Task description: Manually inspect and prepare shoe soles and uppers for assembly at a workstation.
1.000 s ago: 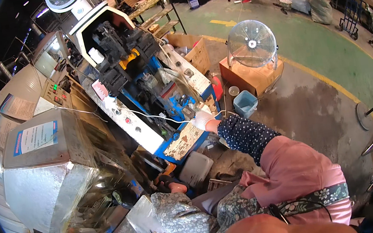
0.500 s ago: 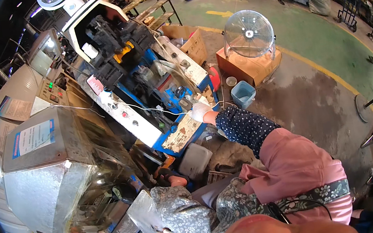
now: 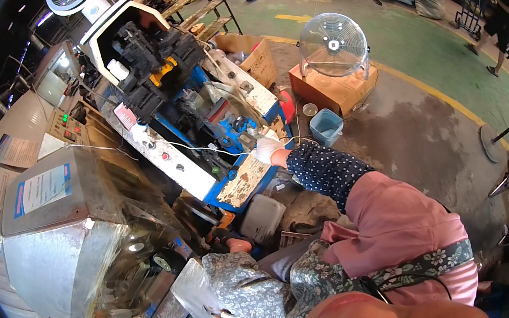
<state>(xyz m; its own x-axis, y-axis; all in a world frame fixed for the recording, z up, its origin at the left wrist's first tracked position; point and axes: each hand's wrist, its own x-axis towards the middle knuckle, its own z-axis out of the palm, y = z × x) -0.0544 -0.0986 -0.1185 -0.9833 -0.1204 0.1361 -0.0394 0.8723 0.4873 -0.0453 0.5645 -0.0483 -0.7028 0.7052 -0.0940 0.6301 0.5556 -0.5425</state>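
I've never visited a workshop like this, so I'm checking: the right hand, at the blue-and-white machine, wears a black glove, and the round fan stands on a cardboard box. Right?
Not quite: the head view shows a white glove on the right hand, at the blue-and-white machine. The round fan does stand on a cardboard box.

Blue-and-white machine (image 3: 168, 160) is catching moderate light, its recesses sinking into shadow. Left of the machine, metal housing (image 3: 56, 262) is glaring pale; beyond, tube light (image 3: 45, 18) is glowing against darkness. Around everything, fisheye rim is bending lines, darkening to black.
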